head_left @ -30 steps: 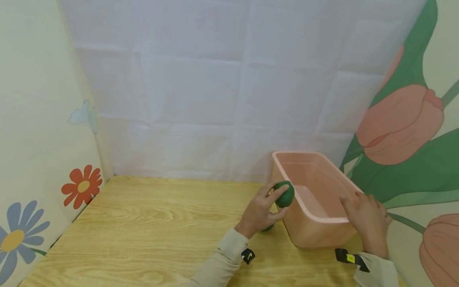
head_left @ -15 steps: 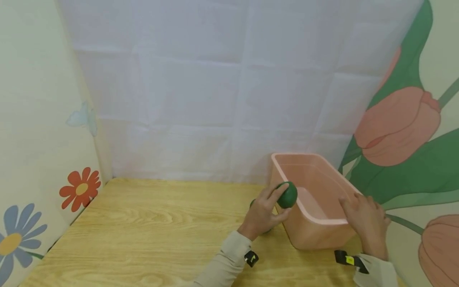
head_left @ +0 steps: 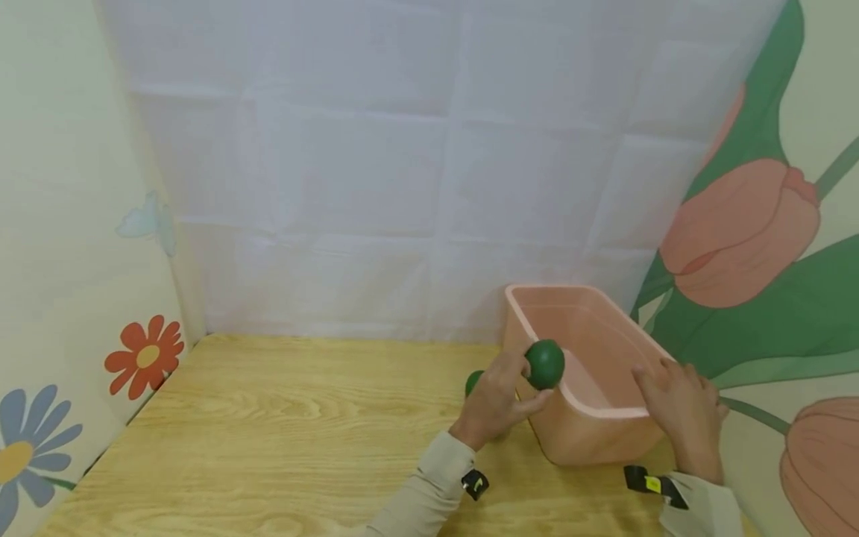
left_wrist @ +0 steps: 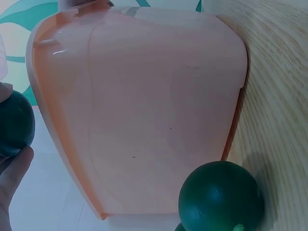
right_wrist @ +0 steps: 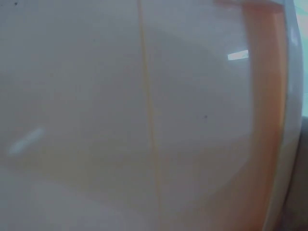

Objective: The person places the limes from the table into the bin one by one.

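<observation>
My left hand (head_left: 493, 399) pinches a round, dark green fruit-like ball (head_left: 546, 364) between thumb and fingers, right at the left rim of a pink plastic bin (head_left: 593, 440). In the left wrist view this held ball (left_wrist: 15, 125) shows at the left edge, level with the rim. My right hand (head_left: 687, 410) grips the bin's near right rim, its thumb on the inner side and the other fingers over the outer side. A second green ball (left_wrist: 221, 197), with a small pale nub, lies on the table beside the bin; in the head view my left hand partly hides it.
The bin stands on a wood-grain table (head_left: 302, 425) at the right, close to a wall covering with painted tulips (head_left: 738, 231). A white creased sheet (head_left: 349, 164) hangs along the back edge. Another green ball peeks out at the bottom of the left wrist view.
My left hand has shifted slightly right with the green ball, further over the bin's rim. A green ball left of that hand has come into view. The right hand stays on the rim.
</observation>
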{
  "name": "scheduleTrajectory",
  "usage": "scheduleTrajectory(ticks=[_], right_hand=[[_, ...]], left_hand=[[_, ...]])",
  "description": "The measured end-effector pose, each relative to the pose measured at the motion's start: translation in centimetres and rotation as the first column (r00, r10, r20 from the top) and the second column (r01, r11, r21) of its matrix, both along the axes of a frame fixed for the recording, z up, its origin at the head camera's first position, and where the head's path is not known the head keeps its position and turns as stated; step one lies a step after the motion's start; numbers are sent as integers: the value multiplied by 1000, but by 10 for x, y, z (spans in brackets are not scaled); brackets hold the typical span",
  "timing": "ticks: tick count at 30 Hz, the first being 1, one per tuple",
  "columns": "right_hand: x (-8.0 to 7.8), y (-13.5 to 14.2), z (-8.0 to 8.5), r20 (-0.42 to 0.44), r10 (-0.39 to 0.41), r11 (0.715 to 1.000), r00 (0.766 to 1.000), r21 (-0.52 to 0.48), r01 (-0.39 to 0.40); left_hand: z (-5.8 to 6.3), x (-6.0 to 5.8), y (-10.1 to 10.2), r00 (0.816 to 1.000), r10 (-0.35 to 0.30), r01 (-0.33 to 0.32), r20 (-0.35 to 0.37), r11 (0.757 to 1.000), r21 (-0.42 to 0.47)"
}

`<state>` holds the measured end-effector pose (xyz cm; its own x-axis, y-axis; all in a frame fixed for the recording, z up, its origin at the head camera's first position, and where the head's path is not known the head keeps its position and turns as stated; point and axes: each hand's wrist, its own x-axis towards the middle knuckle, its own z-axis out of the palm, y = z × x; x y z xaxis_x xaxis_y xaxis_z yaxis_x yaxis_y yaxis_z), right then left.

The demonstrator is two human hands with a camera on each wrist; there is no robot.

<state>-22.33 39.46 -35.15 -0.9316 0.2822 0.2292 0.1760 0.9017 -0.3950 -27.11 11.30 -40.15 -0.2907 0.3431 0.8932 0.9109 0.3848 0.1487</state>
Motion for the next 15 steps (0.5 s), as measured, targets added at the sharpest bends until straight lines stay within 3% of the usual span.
scheduleTrajectory(ticks=[8,15], right_hand=[[2,-2,-1,-3,-4,1000,1000,-7,4],[2,-2,0,-21,-2,1000,1000,-7,2]], left_hand=[[-3,1,2,999,-22,21,-30,1000,-22],[0,-4,6,997,-25,25,-67,1000,-2]])
